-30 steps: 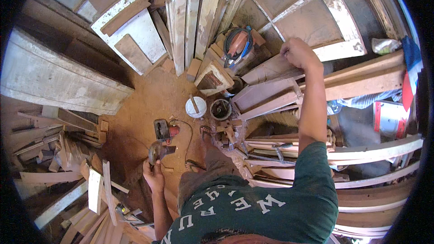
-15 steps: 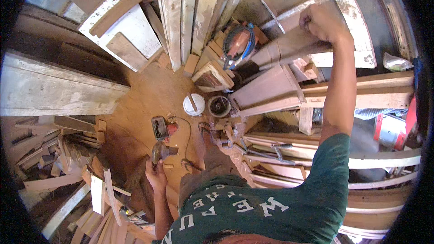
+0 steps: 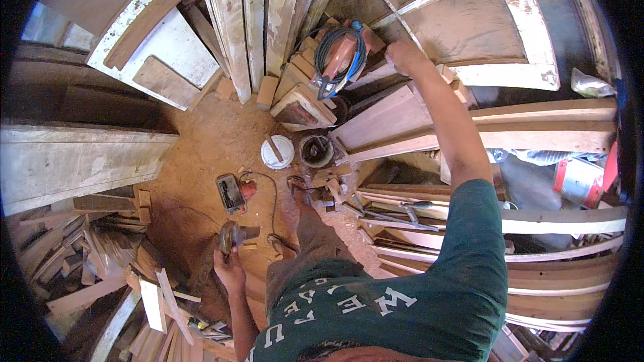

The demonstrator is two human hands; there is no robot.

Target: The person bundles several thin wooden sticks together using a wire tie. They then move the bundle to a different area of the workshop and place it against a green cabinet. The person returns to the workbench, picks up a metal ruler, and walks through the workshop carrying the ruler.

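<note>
Low on the left, my left hand (image 3: 230,269) is closed around a dark rounded object (image 3: 231,235) with a brown flap sticking out to its right. Its exact kind is not clear. My right arm stretches far forward. The fingers of my right hand (image 3: 406,59) are curled in beside the upper end of a narrow board (image 3: 370,79); whether they grip anything is hidden. Just ahead of my left hand, a red corded power tool (image 3: 236,193) with a dark rectangular base lies on the dirt floor. To the left of my right hand, a coiled black hose (image 3: 341,57) rests on wood blocks.
A white round lid or bucket (image 3: 277,152) with a stick on it stands beside a dark bucket (image 3: 316,151). Planks lean at the back, near a white-framed panel (image 3: 469,23). Stacked boards (image 3: 557,255) fill the right; scrap wood (image 3: 100,255) is heaped at left.
My right hand has come down and to the left from in front of the white-framed panel. My left hand still holds the dark rounded object, slightly lower in view.
</note>
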